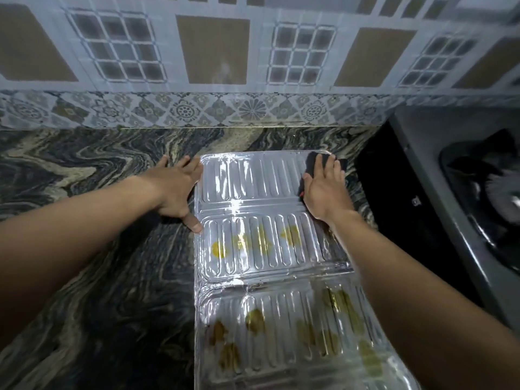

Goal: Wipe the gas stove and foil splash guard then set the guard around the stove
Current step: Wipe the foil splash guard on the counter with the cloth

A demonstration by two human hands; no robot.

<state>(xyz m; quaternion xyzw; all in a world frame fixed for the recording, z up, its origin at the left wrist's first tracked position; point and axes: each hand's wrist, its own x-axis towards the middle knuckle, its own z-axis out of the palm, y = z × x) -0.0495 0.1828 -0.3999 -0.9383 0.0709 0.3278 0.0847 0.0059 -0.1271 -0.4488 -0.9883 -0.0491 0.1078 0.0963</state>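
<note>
The foil splash guard (253, 190) lies flat on the marbled counter, its ribbed panels running from the middle toward me. Yellow and brownish stains mark the middle and near panels. My left hand (176, 192) rests flat with spread fingers on the counter at the guard's left edge, thumb touching the foil. My right hand (323, 190) presses a dark cloth (315, 161) onto the far right corner of the guard. The gas stove (439, 209), dark grey with a black burner, stands at the right.
The dark swirled counter (98, 263) extends left and toward me. A patterned tile wall (213, 66) rises behind it. The stove's side sits close to the guard's right edge.
</note>
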